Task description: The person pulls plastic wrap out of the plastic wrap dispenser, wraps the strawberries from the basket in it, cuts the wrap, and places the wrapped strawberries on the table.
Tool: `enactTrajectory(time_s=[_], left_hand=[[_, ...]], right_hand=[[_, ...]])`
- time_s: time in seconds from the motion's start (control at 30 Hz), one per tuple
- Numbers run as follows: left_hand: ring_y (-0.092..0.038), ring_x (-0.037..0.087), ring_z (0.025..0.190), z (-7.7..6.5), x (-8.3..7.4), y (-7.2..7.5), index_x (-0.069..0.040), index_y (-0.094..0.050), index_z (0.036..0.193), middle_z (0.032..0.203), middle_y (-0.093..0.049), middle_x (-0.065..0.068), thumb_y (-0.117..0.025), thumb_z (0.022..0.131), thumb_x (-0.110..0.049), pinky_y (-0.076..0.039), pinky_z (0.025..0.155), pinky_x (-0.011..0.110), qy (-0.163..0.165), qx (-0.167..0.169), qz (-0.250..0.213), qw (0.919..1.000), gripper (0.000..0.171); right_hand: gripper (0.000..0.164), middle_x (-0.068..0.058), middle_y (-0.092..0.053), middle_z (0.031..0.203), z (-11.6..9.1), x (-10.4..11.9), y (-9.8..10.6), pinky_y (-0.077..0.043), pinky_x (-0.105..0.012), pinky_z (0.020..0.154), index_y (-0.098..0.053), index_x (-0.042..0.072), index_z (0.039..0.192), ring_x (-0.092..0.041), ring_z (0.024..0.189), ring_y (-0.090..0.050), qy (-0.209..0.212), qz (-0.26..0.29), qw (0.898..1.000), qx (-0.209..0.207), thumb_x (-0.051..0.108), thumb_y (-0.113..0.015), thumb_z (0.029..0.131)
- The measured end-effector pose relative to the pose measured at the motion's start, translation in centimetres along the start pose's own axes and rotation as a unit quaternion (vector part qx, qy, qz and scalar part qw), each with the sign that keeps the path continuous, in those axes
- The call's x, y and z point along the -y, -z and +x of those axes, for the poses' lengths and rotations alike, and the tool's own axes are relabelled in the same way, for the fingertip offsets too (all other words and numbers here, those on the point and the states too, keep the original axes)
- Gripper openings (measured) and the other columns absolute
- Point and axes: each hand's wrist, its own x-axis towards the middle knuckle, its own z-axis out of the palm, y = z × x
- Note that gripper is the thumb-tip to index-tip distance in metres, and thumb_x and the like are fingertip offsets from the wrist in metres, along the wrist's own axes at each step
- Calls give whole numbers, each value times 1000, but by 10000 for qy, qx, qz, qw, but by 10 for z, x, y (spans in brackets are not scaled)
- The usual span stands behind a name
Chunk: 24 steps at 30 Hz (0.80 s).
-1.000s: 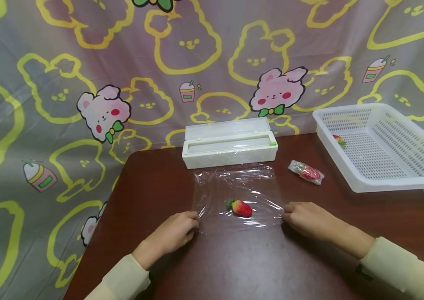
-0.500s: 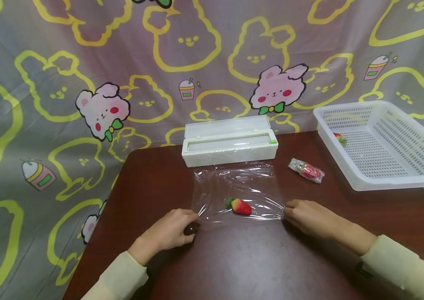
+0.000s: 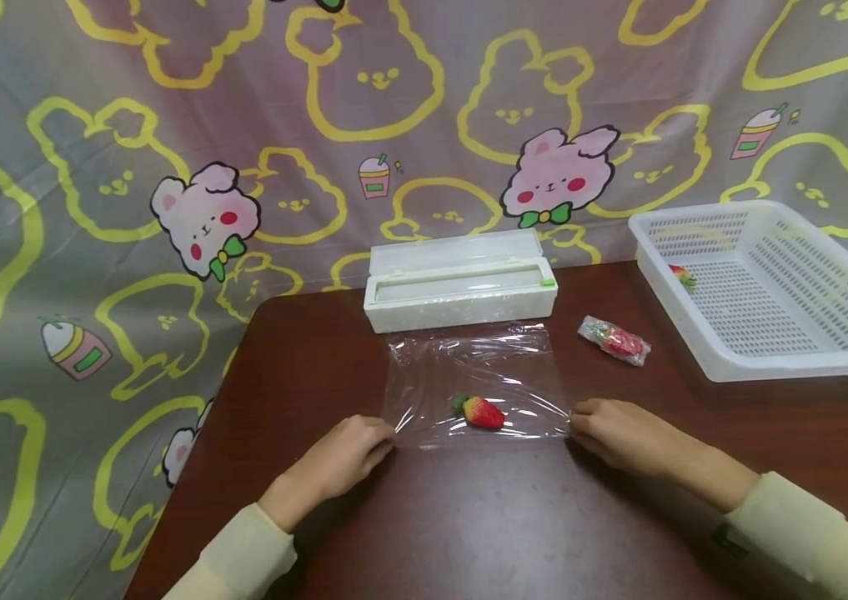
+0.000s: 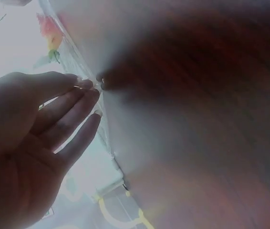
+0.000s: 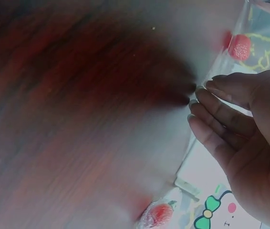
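Observation:
A sheet of clear plastic wrap lies on the dark table, creased and shiny. On it, near its front edge, rests a red strawberry with its green leaves to the left. My left hand pinches the wrap's near left corner between thumb and forefinger; the left wrist view shows the other fingers extended. At the near right corner my right hand pinches the film the same way, fingertips low over the tabletop. Neither hand touches the strawberry.
Behind the wrap stands a white wrap dispenser box, lid raised. To the right lies a strawberry wrapped in film. A white slotted basket at the far right holds another strawberry. A patterned curtain hangs behind the table.
The wrap's near edge has shifted slightly away from me, closer to the strawberry. My left fingers spread half a second ago and are together again at the corner. The right hand barely moved.

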Motion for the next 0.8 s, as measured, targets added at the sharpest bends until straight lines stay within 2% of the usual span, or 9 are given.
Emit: enactTrajectory(time_s=[0.17,0.4,0.63,0.8], left_hand=[[-65,11,82,0,1,1,-8,-70,95,88,-70,-1,-69,96,-2,-57,75,32,141,-87,-347,9993,6],[-66,11,86,6,1,8,-3,-71,101,93,-71,2,-67,97,-2,-58,79,33,351,-433,-638,9964,6],[-67,15,88,16,5,11,-1,-70,103,94,-71,6,-62,99,-3,-58,80,36,646,-492,-863,9930,9],[-66,16,85,24,6,10,0,-70,101,92,-71,7,-61,99,-2,-57,77,36,892,-518,-960,9900,9]], right_hand=[[22,16,-49,74,-2,1,5,-47,-28,56,-63,21,78,-3,64,-49,-33,135,9999,-28,6,-76,88],[16,19,-53,79,-1,-2,15,-46,-27,57,-67,23,86,0,68,-49,-511,611,9956,499,11,-74,92],[11,17,-58,85,6,-9,21,-51,-32,62,-68,21,92,-2,75,-55,-728,750,9930,553,12,-73,93],[15,19,-54,78,13,-13,25,-46,-28,62,-64,22,88,-2,72,-50,-924,896,9902,543,11,-70,95]])
